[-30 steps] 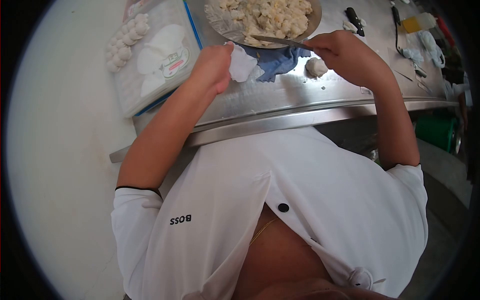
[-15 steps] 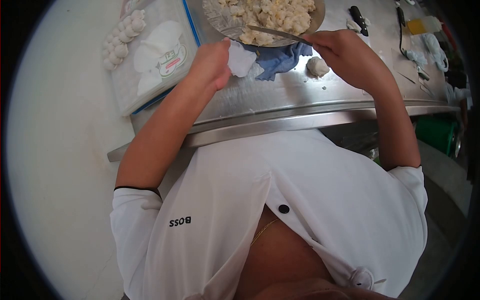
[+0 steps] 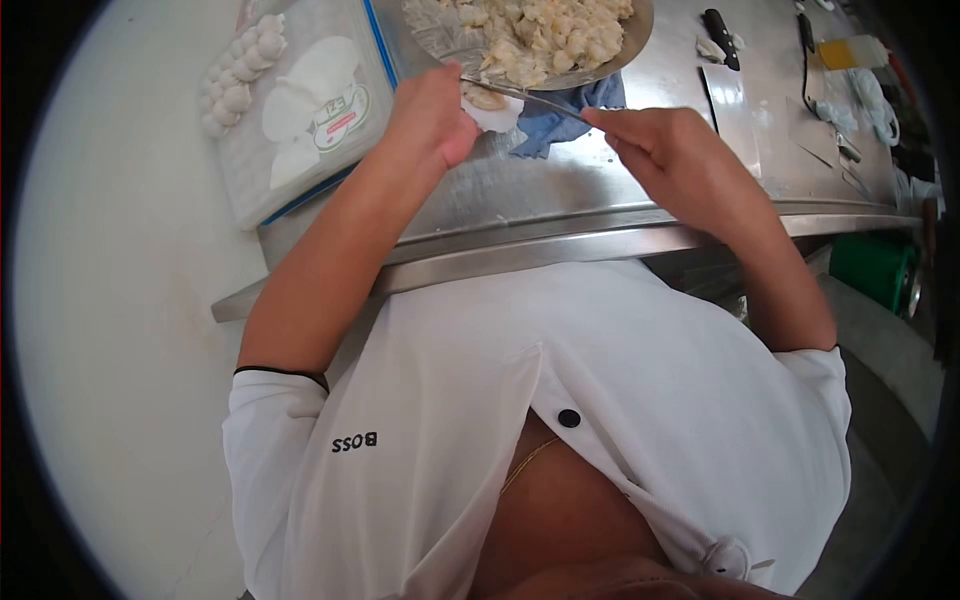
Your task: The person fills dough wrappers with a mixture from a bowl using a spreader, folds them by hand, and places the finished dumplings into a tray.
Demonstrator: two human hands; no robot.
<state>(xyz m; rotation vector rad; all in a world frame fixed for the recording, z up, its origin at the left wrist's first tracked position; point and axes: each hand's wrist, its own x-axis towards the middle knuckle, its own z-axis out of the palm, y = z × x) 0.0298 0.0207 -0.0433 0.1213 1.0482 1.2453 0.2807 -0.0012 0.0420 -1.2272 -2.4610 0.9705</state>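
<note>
My left hand [image 3: 432, 115] is closed on a thin white dough wrapper [image 3: 502, 117] that spreads out past its fingers. A lump of pale filling [image 3: 484, 97] lies on the wrapper. In my right hand [image 3: 660, 155] is the end of a narrow metal spreading blade [image 3: 545, 101]; its handle is hidden by the fingers. The blade's tip reaches over the wrapper, at the filling. Just beyond both hands stands a metal bowl [image 3: 643, 35] of chunky pale filling [image 3: 555, 38]. A blue cloth [image 3: 545, 133] lies under the bowl's near edge.
On the left, a blue-edged plastic container [image 3: 240, 185] carries a row of small white dumplings [image 3: 240, 75] on its lid. A cleaver [image 3: 733, 105] with a black handle rests at the right. Further right are a bottle of yellow liquid [image 3: 850, 52] and the steel table's front edge [image 3: 530, 240].
The blade has moved left from the bowl to the wrapper, where filling now shows. My right hand has shifted left and down, uncovering the cleaver's blade and hiding the dough ball.
</note>
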